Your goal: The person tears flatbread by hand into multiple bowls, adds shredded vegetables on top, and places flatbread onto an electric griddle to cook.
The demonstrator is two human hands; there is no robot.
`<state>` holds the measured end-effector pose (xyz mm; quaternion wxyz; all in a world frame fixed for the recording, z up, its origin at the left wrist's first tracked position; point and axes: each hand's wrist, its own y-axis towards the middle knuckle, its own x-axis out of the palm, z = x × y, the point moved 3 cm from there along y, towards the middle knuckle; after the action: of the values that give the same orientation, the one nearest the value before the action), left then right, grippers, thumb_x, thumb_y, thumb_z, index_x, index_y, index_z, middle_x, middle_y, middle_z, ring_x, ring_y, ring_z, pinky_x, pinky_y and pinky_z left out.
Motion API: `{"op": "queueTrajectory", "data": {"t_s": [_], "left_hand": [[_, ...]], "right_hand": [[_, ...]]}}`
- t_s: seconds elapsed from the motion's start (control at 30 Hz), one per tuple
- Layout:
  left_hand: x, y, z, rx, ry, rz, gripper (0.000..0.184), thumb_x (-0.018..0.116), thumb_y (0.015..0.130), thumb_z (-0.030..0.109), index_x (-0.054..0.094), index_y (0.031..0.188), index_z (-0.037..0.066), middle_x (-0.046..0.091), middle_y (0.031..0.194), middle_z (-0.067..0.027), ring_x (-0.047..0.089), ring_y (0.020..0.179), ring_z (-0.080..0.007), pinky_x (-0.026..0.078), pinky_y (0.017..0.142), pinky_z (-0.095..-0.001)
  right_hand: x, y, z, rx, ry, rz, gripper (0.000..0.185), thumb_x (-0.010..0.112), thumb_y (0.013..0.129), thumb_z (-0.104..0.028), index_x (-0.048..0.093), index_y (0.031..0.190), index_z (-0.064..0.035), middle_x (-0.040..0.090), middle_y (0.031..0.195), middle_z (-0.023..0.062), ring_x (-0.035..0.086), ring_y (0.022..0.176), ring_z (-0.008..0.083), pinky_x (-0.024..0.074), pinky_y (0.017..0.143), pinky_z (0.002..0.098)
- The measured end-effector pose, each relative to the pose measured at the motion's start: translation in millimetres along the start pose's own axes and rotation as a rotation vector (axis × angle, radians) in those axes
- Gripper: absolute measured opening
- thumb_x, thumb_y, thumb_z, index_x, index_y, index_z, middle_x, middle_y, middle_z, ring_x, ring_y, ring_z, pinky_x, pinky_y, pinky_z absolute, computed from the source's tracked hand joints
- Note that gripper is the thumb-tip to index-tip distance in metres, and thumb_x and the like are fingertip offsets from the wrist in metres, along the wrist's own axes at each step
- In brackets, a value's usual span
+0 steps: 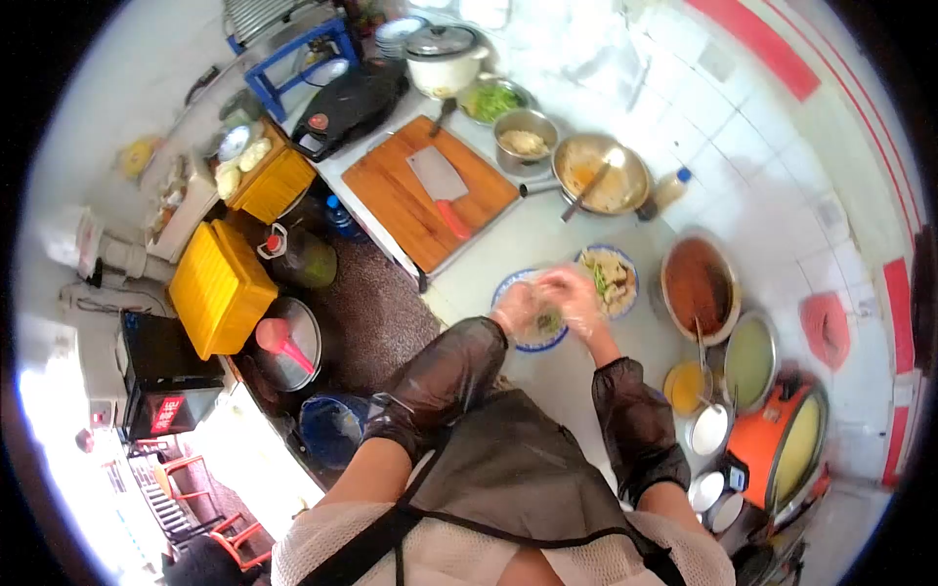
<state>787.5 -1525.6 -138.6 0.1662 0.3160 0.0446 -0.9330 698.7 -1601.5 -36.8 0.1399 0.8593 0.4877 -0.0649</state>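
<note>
My left hand point(517, 311) and my right hand point(575, 296), both in clear plastic gloves, meet over a blue-rimmed plate point(539, 344). Their fingers curl in toward each other. A small greenish clump point(549, 320) shows between the hands; whether it is held or lies on the plate I cannot make out. Just beyond my right hand sits a second blue-rimmed plate point(634, 273) bearing pale food pieces point(613, 280) and green strips. Dark sheer sleeves cover both forearms.
A cleaver point(437, 176) lies on a wooden cutting board point(391, 195). Behind are a steel pot point(501, 161) and a wok point(635, 186) with a utensil. To the right stand a red sauce bowl point(696, 278), a green liquid bowl point(750, 361) and an orange pot point(757, 435).
</note>
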Motion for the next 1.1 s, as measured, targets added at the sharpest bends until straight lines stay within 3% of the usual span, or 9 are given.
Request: {"op": "queueTrajectory", "data": {"t_s": [0.23,0.37,0.57,0.63,0.7,0.83,0.9,1.0,1.1], "left_hand": [[-25,8,-14,0.031,0.144,-0.214,0.024,0.061,0.078,0.02,0.059,0.095,0.002,0.061,0.079,-0.0162,0.06,0.07,-0.0284,0.048,0.065,-0.0368],[-36,1,-9,-0.384,-0.646,-0.232,0.021,0.061,0.074,0.012,0.059,0.092,0.002,0.059,0.082,-0.0132,0.056,0.072,-0.0306,0.047,0.07,-0.0332],[-61,-1,35,0.508,0.155,0.116,0.024,0.06,0.076,0.008,0.061,0.1,0.004,0.059,0.09,-0.0117,0.056,0.084,-0.0271,0.046,0.074,-0.0374],[-55,-6,20,-0.08,-0.329,-0.027,0.029,0.058,0.075,0.008,0.06,0.104,0.005,0.057,0.097,-0.0141,0.054,0.09,-0.0317,0.046,0.076,-0.0389],[-53,-23,17,0.429,0.169,0.261,0.027,0.055,0.08,0.01,0.06,0.106,0.005,0.058,0.089,-0.0151,0.056,0.082,-0.0292,0.047,0.073,-0.0357],[-52,-47,-1,-0.501,-0.297,0.07,0.025,0.055,0.088,0.025,0.062,0.089,0.002,0.059,0.092,-0.0167,0.058,0.077,-0.0281,0.047,0.069,-0.0372],[-45,-61,-40,-0.458,0.139,-0.103,0.027,0.054,0.088,0.028,0.062,0.09,0.002,0.06,0.096,-0.0181,0.06,0.084,-0.0265,0.048,0.075,-0.036],[-58,-68,-5,-0.428,-0.966,0.16,0.037,0.063,0.082,0.029,0.059,0.107,0.002,0.061,0.102,-0.01,0.056,0.1,-0.0215,0.041,0.093,-0.033],[-39,-28,19,-0.439,-0.722,-0.158,0.041,0.064,0.081,0.027,0.057,0.113,0.001,0.06,0.109,-0.0108,0.053,0.105,-0.0188,0.04,0.094,-0.0323]], "right_hand": [[3,-7,70,0.567,-0.121,-0.226,0.007,0.058,0.082,-0.008,0.058,0.078,-0.0014,0.059,0.08,0.0031,0.054,0.078,0.0131,0.0429,0.066,0.0306],[1,-18,31,-0.175,-0.519,-0.085,0.009,0.055,0.082,-0.01,0.057,0.084,-0.0015,0.056,0.08,0.0109,0.056,0.083,0.0246,0.0423,0.072,0.0361],[4,-5,44,0.343,0.157,-0.283,0.027,0.049,0.09,-0.016,0.057,0.111,-0.0021,0.055,0.11,0.0112,0.051,0.103,0.0236,0.0394,0.09,0.0348],[-1,5,50,0.302,0.184,-0.342,0.024,0.051,0.088,-0.015,0.058,0.107,-0.0013,0.058,0.108,0.014,0.054,0.101,0.0261,0.0417,0.088,0.0346],[-7,5,40,0.333,-0.248,-0.332,0.02,0.052,0.086,-0.015,0.058,0.1,-0.0014,0.059,0.097,0.016,0.056,0.095,0.0248,0.0429,0.082,0.0349],[-9,-10,41,-0.139,-0.741,-0.185,0.018,0.053,0.086,-0.017,0.059,0.09,-0.0004,0.06,0.087,0.0175,0.057,0.083,0.0283,0.0439,0.075,0.0385],[-20,-27,92,0.34,-0.836,-0.278,0.02,0.052,0.088,-0.019,0.058,0.086,0.0006,0.059,0.082,0.0181,0.056,0.074,0.0307,0.043,0.07,0.0421],[-22,-34,90,0.739,-0.233,-0.092,0.025,0.052,0.088,-0.022,0.057,0.089,0.0016,0.056,0.078,0.0148,0.054,0.074,0.0255,0.0425,0.069,0.0369],[-12,-10,28,0.269,-0.244,-0.101,0.026,0.054,0.088,-0.025,0.058,0.091,0.0008,0.055,0.08,0.0125,0.053,0.075,0.0219,0.0424,0.071,0.0349]]}}
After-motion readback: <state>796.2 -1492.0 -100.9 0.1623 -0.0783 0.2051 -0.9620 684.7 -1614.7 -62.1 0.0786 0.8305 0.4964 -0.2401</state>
